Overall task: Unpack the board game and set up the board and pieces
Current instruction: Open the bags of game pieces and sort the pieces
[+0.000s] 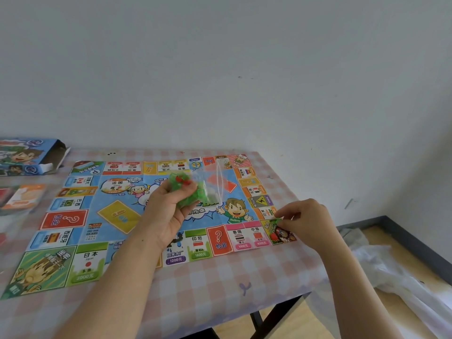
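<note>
The colourful paper game board (117, 216) lies unfolded flat on the checked tablecloth. My left hand (166, 211) is raised over the board's middle, gripping a clear plastic bag (208, 184) filled with small green and red pieces. My right hand (308, 223) rests at the board's near right corner square, with thumb and fingers pinched on a small green piece (278, 220) that touches the board. The blue game box (27, 156) lies open at the far left.
Card packs (24, 196) in orange and red sit left of the board. The table's right edge (313, 241) drops to a wooden floor with white plastic wrapping (401, 272) on it. A white wall stands directly behind the table.
</note>
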`<move>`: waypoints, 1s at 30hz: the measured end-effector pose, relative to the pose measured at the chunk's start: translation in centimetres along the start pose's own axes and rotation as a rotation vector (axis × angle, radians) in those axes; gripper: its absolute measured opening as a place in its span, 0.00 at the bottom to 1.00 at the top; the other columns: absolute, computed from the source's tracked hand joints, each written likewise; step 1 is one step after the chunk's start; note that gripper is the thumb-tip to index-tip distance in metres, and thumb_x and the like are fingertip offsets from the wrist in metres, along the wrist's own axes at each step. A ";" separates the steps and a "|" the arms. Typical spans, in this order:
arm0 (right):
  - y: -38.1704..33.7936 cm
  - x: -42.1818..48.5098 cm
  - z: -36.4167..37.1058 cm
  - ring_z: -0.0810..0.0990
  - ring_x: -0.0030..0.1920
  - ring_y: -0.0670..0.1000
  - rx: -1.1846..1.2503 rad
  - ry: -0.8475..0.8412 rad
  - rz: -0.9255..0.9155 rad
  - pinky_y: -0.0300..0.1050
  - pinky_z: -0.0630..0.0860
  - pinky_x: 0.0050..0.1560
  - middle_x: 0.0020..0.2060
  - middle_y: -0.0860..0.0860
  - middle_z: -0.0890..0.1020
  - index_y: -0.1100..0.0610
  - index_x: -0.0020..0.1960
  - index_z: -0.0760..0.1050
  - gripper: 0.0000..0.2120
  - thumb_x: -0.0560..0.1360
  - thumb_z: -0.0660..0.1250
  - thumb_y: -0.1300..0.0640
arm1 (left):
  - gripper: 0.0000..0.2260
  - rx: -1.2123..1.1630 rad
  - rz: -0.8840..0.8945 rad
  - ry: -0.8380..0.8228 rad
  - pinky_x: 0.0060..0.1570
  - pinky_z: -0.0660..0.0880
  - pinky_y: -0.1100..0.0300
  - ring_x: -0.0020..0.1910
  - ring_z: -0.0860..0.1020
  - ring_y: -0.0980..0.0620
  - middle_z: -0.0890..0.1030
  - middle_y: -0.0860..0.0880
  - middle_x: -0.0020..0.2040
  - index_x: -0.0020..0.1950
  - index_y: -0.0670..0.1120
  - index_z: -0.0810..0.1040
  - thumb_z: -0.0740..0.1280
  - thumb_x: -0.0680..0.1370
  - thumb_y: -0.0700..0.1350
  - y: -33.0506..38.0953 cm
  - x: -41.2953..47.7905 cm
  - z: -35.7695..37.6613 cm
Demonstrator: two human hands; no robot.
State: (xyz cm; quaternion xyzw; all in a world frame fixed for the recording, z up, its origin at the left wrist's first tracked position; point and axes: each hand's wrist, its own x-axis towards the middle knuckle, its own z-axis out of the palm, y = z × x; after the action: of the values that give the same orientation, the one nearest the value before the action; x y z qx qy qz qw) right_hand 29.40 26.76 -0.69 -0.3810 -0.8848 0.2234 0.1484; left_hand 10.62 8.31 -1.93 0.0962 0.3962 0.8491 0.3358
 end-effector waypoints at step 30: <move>-14.2 -2.2 1.7 0.81 0.30 0.42 0.687 0.113 -0.187 0.47 0.80 0.39 0.30 0.46 0.84 0.52 0.39 0.83 0.06 0.73 0.70 0.56 | 0.06 0.005 0.094 0.000 0.43 0.82 0.56 0.45 0.80 0.47 0.81 0.44 0.43 0.47 0.41 0.78 0.68 0.76 0.44 1.9 -2.1 0.1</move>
State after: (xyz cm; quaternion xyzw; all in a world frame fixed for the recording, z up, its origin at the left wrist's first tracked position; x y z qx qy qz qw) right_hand 21.50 15.94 4.89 -0.2383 -0.7795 0.4718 0.3361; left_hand 11.30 6.17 -0.20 0.1157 0.3933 0.8630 0.2953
